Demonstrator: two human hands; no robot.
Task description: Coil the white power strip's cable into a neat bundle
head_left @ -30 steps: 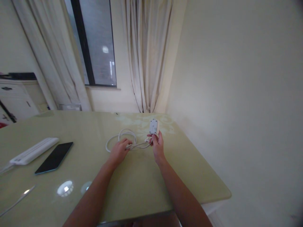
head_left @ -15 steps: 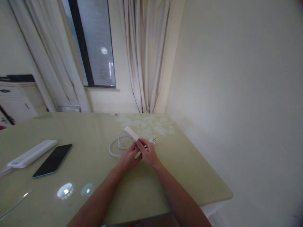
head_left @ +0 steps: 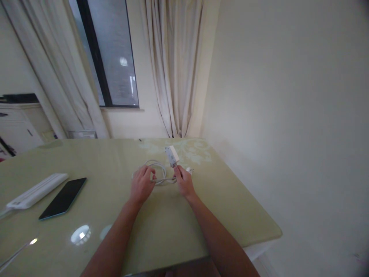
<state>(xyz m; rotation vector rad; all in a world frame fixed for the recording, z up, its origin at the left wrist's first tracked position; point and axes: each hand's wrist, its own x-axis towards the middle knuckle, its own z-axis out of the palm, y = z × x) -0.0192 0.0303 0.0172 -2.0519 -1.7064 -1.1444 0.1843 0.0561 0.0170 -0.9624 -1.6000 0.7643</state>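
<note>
My right hand (head_left: 184,181) is closed around the near end of a small white power strip (head_left: 173,154), which is tilted up off the table with a face bearing small dark marks turned left. To its left, my left hand (head_left: 142,184) pinches the white power cord (head_left: 164,180), a stretch of which runs between both hands. Loops of this cord lie on the table just behind my left hand. A white plug (head_left: 189,170) with metal prongs rests beyond my right hand. My fingers hide where the cord meets the strip.
On the left of the pale green table (head_left: 230,215) lie a longer white power strip (head_left: 37,190) and a dark tablet or phone (head_left: 63,198). A thin cable (head_left: 17,254) is at the lower left. Curtains, a window and a wall stand behind and to the right.
My hands, together before, are now apart: the left has moved left with the cord. The power strip has been turned and tilted upward in my right hand, showing another face.
</note>
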